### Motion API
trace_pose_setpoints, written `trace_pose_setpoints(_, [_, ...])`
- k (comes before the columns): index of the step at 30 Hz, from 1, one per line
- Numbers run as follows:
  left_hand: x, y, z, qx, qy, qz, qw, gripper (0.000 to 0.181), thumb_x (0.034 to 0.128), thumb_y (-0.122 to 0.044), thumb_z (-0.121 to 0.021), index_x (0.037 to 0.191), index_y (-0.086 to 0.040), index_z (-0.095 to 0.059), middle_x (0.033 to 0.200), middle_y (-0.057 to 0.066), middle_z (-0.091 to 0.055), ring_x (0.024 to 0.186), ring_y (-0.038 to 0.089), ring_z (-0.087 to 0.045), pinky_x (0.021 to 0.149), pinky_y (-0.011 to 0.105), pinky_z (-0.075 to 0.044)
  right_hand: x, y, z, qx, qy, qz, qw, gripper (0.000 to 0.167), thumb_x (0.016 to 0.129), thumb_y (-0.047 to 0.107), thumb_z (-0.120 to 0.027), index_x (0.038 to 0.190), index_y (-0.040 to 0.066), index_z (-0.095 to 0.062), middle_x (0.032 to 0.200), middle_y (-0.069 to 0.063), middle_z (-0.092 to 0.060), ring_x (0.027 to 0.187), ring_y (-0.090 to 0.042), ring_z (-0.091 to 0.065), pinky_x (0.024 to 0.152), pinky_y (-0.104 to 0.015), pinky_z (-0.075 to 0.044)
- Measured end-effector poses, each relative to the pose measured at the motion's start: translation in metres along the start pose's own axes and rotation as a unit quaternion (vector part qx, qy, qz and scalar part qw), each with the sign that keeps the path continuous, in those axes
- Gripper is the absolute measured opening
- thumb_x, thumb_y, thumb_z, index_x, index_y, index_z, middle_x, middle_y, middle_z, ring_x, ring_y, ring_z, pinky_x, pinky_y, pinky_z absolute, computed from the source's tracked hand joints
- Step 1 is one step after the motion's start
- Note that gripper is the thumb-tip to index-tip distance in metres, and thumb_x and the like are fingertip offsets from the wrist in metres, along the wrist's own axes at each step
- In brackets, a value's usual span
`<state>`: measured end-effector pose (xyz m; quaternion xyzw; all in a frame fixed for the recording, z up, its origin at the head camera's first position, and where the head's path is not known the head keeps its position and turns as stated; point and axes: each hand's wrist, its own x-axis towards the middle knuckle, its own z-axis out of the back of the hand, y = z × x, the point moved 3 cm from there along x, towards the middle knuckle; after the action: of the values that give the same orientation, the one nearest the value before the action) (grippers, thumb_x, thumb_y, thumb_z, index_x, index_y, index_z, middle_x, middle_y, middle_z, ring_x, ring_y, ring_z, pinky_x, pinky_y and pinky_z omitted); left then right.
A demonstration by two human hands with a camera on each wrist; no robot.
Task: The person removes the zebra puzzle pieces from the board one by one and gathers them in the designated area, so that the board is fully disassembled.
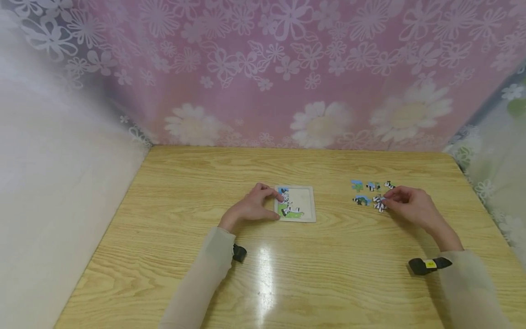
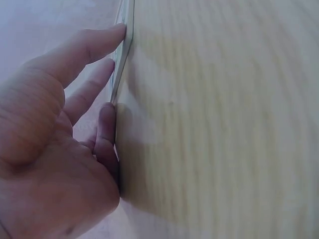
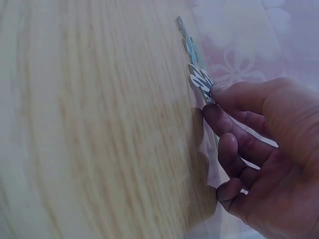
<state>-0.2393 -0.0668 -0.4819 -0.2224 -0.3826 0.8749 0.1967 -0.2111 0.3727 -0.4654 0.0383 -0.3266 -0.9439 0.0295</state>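
Observation:
A square puzzle tray (image 1: 313, 205) lies on the table, with zebra-and-grass pieces (image 1: 292, 214) along its left and lower part. My left hand (image 1: 254, 204) rests at the tray's left edge, thumb and fingers spread and touching it; the left wrist view shows the fingertips at the tray's edge (image 2: 128, 37). To the right, my right hand (image 1: 412, 208) pinches a black-and-white striped piece (image 1: 379, 204) between thumb and finger. In the right wrist view the right hand (image 3: 269, 134) holds that striped piece (image 3: 200, 83) by its edge, close to the table.
Several loose pieces lie beside the right hand: a green-and-blue one (image 1: 357, 185), a blue-and-green one (image 1: 361, 200) and a small black-and-white one (image 1: 389, 184). A flowered pink curtain (image 1: 263, 68) hangs behind the wooden table (image 1: 197, 173).

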Motion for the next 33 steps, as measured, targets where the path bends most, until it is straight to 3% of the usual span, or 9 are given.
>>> trace_pose_setpoints(20, [-0.004, -0.001, 0.001, -0.014, 0.005, -0.007, 0.9999, 0.036, 0.0876, -0.029, -0.083, 0.121, -0.032, -0.068, 0.144, 0.006, -0.039, 0.130, 0.028, -0.040, 0.114, 0.054, -0.034, 0.003, -0.001, -0.002, -0.021, -0.018, 0.006, 0.9996, 0.031, 0.100, 0.037, -0.067, 0.112, 0.009, -0.071, 0.095, -0.009, -0.072, 0.073, 0.001, -0.059, 0.064, -0.025, -0.046])
trace_pose_setpoints(26, [-0.004, -0.002, 0.001, -0.017, 0.003, -0.005, 0.9998, 0.035, 0.0883, -0.029, -0.082, 0.121, -0.031, -0.068, 0.144, 0.007, -0.038, 0.130, 0.028, -0.040, 0.114, 0.053, -0.035, -0.001, 0.020, -0.007, 0.004, -0.045, 0.042, 0.9981, 0.023, 0.099, 0.029, -0.070, 0.110, 0.008, -0.073, 0.091, -0.010, -0.071, 0.072, 0.000, -0.058, 0.059, -0.025, -0.046])
trace_pose_setpoints(33, [-0.005, -0.004, 0.000, -0.021, -0.003, -0.005, 0.9998, 0.033, 0.0895, -0.028, -0.080, 0.121, -0.028, -0.068, 0.143, 0.008, -0.039, 0.129, 0.029, -0.040, 0.113, 0.053, -0.034, 0.000, 0.055, -0.026, 0.019, -0.038, 0.086, 0.9954, 0.015, 0.097, 0.026, -0.072, 0.106, 0.014, -0.075, 0.091, -0.003, -0.072, 0.077, 0.001, -0.060, 0.062, -0.024, -0.047])
